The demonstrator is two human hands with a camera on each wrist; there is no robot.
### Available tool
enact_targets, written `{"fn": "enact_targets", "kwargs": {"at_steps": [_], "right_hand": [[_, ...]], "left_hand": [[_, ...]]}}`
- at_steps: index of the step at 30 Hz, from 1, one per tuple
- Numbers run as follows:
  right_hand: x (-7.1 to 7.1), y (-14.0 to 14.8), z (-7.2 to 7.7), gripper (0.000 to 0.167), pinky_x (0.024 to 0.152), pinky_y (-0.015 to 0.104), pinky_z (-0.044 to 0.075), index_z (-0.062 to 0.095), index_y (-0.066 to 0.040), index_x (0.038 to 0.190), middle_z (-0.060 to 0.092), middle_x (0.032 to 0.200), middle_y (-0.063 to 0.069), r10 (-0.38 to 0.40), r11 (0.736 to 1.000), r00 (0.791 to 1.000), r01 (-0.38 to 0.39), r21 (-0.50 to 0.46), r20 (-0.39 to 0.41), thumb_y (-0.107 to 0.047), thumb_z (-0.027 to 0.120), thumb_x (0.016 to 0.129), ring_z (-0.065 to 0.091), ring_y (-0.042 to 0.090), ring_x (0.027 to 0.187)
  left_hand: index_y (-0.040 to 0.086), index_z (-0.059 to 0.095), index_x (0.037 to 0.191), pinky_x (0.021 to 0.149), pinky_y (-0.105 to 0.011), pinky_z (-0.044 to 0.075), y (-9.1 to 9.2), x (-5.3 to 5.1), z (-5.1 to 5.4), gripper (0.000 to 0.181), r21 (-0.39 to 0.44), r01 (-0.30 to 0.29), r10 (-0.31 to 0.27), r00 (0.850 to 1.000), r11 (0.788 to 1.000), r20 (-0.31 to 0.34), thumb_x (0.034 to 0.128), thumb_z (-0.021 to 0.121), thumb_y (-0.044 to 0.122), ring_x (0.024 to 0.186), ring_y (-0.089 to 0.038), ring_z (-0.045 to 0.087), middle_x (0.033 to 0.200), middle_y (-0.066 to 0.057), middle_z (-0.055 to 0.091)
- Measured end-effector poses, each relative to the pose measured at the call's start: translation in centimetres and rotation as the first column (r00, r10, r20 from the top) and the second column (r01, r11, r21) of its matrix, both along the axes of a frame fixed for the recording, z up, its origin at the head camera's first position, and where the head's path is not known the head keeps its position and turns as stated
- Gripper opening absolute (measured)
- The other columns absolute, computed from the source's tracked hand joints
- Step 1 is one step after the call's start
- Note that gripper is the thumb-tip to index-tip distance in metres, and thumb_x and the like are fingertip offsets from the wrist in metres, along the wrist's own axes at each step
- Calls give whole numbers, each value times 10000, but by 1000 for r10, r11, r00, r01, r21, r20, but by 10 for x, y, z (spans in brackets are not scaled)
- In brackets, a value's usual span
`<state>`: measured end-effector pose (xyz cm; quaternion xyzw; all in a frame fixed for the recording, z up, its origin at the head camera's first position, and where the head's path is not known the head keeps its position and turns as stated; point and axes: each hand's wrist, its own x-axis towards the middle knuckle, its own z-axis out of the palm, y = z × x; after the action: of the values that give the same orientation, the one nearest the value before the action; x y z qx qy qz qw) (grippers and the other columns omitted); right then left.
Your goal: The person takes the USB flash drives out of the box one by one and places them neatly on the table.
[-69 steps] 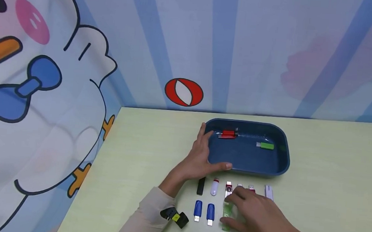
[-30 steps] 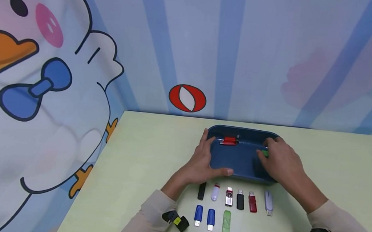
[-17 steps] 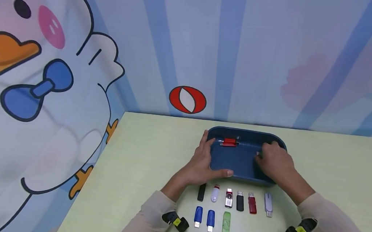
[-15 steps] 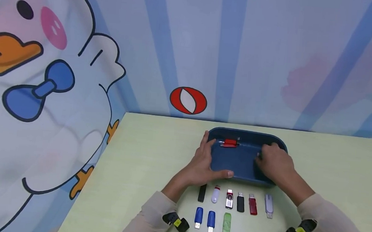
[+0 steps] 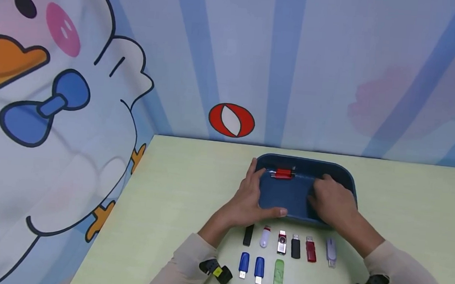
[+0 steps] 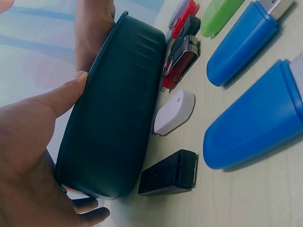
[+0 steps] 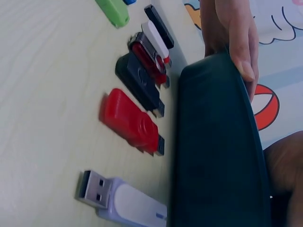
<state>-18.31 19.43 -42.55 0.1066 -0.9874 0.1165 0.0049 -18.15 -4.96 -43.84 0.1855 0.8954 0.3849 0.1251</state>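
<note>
A dark blue plastic tray (image 5: 305,161) stands at the back of the table. My left hand (image 5: 244,201) grips its left end, thumb along the front rim, fingers around the side. My right hand (image 5: 333,199) reaches down into the tray's right half with bent fingers. What lies under those fingers is hidden, including the green USB stick seen there earlier. Red USB sticks (image 5: 283,174) lie in the tray's back left. In the left wrist view, the left thumb (image 6: 66,94) rests on the rim. Mostly behind the tray wall in the right wrist view is the blurred right hand (image 7: 289,165).
USB sticks lie in rows before the tray: a black one (image 5: 248,235), a white one (image 5: 265,237), a dark red one (image 5: 311,249), a lilac one (image 5: 331,252), blue ones (image 5: 244,263) and a green one (image 5: 278,275), among others. A printed wall (image 5: 235,49) stands behind.
My right hand has gone from the green stick on the table into the tray, then shifted slightly left there. The tray's green stick has become hidden. My left hand has stayed on the tray.
</note>
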Motion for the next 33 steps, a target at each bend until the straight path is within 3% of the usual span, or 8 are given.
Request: {"fn": "enact_targets", "kwargs": {"at_steps": [3,8,15,23,29,33], "right_hand": [[0,-1,2,197,558,424,537,707,45,916,640,879,190,9,1000,1000,-9,1,-8,-127,802,922,581,263,728],[1,1,-1,337,593,466,579,689,110,1019,646,930,255,-26,1000,1000,26,9,3,-171,834,904,613,288,741],[3,5,3,343,549,445,528,664,85,900,614,855,237,-41,999,999,41,20,35,-215,829,919,573,288,700],[2,3,3,332,540,430,507,685,97,922,618,810,207,-43,999,998,42,29,41,-209,812,941,557,277,691],[6,2,-2,378,518,349,411,647,34,820,568,738,145,-27,1000,1000,27,-2,1,-280,815,946,519,251,649],[4,2,-1,375,510,342,412,639,36,822,561,741,150,-20,1000,999,20,-6,-31,-274,806,951,519,250,643]], "left_hand": [[80,111,1702,1258,-624,314,0,-1,1,1179,2,-3,3,1000,1000,-2,878,805,558,1643,-364,131,1793,-13,-175],[82,123,1700,1259,-617,315,1,3,1,1178,6,-3,2,1000,1000,15,872,812,559,1641,-362,150,1795,-9,-164],[82,123,1702,1257,-633,304,-1,5,5,1172,12,5,-5,1000,1000,7,874,807,552,1648,-363,118,1792,5,-182],[75,126,1701,1263,-628,299,-2,3,3,1173,12,-3,3,1000,1000,13,875,809,552,1650,-357,113,1788,21,-198],[95,126,1704,1264,-627,294,-5,6,4,1172,6,4,-4,1000,1000,21,874,812,557,1652,-352,103,1784,46,-207],[88,120,1703,1263,-634,292,-5,5,6,1166,9,11,-11,1000,1000,6,879,803,551,1650,-360,102,1788,20,-196]]}}
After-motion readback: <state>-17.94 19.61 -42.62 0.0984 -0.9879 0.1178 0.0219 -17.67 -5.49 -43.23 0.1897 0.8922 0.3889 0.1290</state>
